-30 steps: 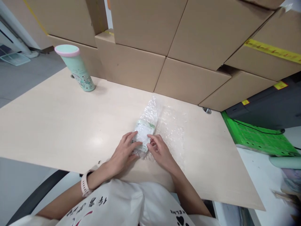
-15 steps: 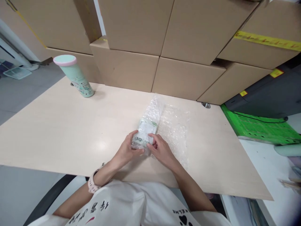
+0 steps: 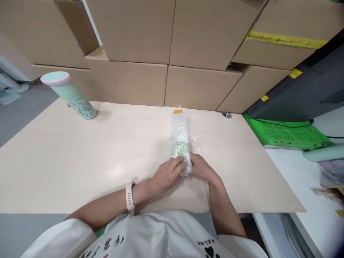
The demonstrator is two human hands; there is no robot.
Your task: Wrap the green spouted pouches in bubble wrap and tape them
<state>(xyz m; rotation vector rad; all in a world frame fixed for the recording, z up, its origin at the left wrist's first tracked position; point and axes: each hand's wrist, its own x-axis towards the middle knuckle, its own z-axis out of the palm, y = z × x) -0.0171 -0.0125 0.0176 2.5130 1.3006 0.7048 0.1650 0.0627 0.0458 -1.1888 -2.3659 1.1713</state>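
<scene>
A green-and-white package lies near the middle of the bench, lengthwise between the wearer and the cartons, inside a sleeve of clear bubble wrap. The sleeve runs on past the package at the far end, where an orange strip shows; what the package itself contains cannot be seen. More clear wrap spreads flat just to its right.

The left hand lies over the package's near end, fingers loosely extended and touching the top; its thumb is hard to make out, so I cannot tell whether it grips. The right hand is against the right side, its fingertips hidden, so its hold cannot be told either.

At the back left of the bench stands a mint tumbler with a pink rim, its contents hidden. Brown cardboard cartons are stacked along the back edge; a yellow tape crosses one at the right, and their contents are out of sight. Beyond the right edge, a dark grey case sits above a green plastic crate with holes along its side.
</scene>
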